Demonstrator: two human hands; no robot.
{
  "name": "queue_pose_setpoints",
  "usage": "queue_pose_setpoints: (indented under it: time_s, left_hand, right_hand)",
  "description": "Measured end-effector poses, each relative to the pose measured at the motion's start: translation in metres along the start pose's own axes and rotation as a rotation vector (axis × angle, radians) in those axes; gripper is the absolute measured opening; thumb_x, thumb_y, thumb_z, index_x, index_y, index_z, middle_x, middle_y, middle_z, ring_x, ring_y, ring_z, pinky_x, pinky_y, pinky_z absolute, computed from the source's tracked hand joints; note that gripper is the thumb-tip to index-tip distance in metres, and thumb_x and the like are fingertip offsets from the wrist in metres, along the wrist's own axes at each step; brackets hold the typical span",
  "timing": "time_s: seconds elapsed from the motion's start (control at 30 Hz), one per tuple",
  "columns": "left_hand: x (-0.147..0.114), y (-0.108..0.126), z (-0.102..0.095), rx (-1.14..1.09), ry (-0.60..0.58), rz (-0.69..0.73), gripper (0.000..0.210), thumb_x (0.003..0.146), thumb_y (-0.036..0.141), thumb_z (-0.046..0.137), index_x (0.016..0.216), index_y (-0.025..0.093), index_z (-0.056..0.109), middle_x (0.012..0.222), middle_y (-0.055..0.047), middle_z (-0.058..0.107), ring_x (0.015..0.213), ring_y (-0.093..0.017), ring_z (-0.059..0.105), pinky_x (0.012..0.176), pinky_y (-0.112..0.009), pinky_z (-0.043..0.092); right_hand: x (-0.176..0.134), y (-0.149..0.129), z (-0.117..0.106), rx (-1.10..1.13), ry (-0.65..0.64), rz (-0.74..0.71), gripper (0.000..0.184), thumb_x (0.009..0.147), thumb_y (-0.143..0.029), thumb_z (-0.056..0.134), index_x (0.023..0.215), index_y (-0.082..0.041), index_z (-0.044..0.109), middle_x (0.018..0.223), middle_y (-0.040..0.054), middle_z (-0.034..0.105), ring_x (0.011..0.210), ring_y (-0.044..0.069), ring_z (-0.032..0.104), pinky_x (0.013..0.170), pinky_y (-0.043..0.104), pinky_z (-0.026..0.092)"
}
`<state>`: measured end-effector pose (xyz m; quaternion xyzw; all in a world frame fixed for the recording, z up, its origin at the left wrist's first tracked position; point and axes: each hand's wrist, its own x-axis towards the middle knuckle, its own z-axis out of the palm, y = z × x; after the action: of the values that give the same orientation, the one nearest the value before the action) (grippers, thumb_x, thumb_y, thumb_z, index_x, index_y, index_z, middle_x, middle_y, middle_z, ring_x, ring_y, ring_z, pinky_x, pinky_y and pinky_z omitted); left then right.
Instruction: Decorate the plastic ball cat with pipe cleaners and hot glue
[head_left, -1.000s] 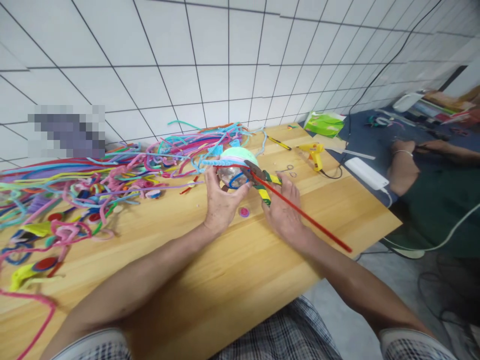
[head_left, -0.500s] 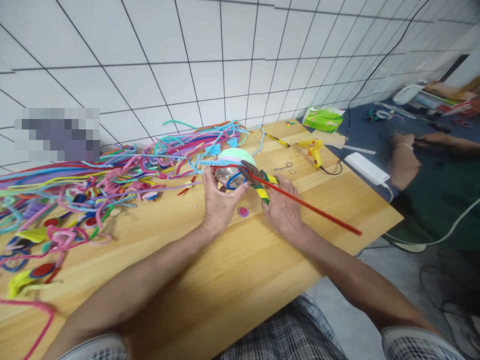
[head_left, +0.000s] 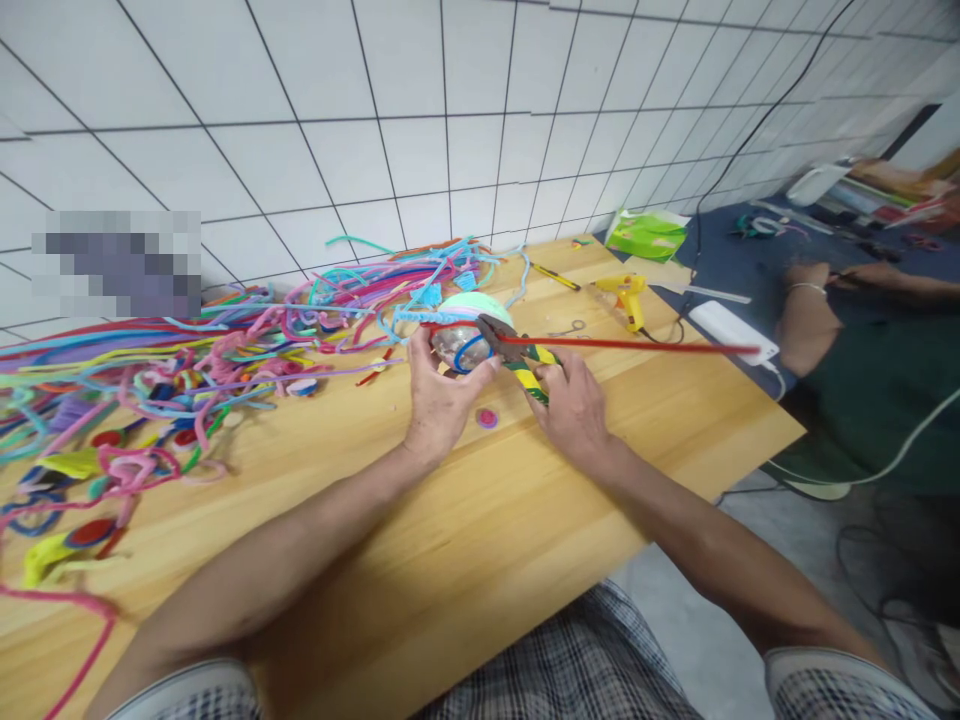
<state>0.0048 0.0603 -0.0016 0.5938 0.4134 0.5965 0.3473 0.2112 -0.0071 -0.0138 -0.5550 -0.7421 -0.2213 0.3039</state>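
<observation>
My left hand (head_left: 441,400) is wrapped round the near side of a clear ball (head_left: 456,346), which has pale green and light blue covering on its far part and a blue band across the front. In my right hand (head_left: 576,405) are pliers with yellow and green handles (head_left: 529,378). Their dark jaws (head_left: 496,335) meet the ball's right side, at a red pipe cleaner (head_left: 637,345). Its long free end sticks out to the right, over my right hand. Whether the jaws are fully closed is hard to see. Below the ball lies a small pink and purple disc (head_left: 487,418).
Tangled pipe cleaners (head_left: 247,340) cover the table's left and back. Right of the ball lie scissors (head_left: 574,327), a yellow glue gun (head_left: 624,298), a utility knife (head_left: 555,277) and a white power strip (head_left: 735,333). Another person's hands (head_left: 810,280) are at a dark table.
The free end of the red pipe cleaner has swung up from slanting down to nearly level. The pliers have turned slightly at the ball. My left hand keeps its hold.
</observation>
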Motion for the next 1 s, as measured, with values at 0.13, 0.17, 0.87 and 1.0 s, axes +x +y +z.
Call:
queue_pose_setpoints:
  time_s: [0.13,0.17,0.87,1.0]
  left_hand:
    - [0.002,0.005,0.000,-0.040,0.015,-0.053,0.088,0.079,0.059,0.102,0.147,0.027,0.055,0.148,-0.013,0.064,0.127,-0.030,0.074,0.106,-0.044,0.067]
    - [0.002,0.006,0.000,-0.052,0.016,-0.065,0.088,0.078,0.058,0.102,0.146,0.027,0.055,0.148,-0.013,0.064,0.125,-0.029,0.075,0.105,-0.044,0.067]
    - [-0.004,-0.007,0.001,-0.001,-0.017,-0.091,0.087,0.077,0.052,0.104,0.147,0.027,0.057,0.145,-0.012,0.063,0.132,-0.030,0.069,0.112,-0.049,0.063]
    - [-0.002,-0.012,0.001,0.013,-0.027,-0.074,0.091,0.076,0.052,0.105,0.148,0.026,0.056,0.146,-0.012,0.063,0.134,-0.031,0.068,0.115,-0.050,0.062]
  right_hand:
    - [-0.003,0.004,0.006,0.097,0.104,-0.004,0.024,0.111,-0.036,0.067,0.128,-0.021,0.059,0.128,0.0196,0.076,0.119,0.033,0.076,0.094,0.047,0.067]
    - [-0.003,0.005,0.008,0.113,0.101,0.022,0.029,0.111,-0.040,0.066,0.132,-0.021,0.058,0.127,0.0194,0.077,0.120,0.034,0.077,0.094,0.048,0.067]
    - [0.007,0.010,0.003,0.045,-0.327,0.185,0.044,0.094,-0.020,0.068,0.138,-0.016,0.062,0.109,0.0159,0.078,0.103,0.036,0.077,0.088,0.045,0.066]
    - [0.004,0.013,0.005,0.053,-0.301,0.159,0.048,0.097,-0.022,0.065,0.145,-0.015,0.059,0.109,0.0163,0.079,0.101,0.036,0.077,0.087,0.046,0.066]
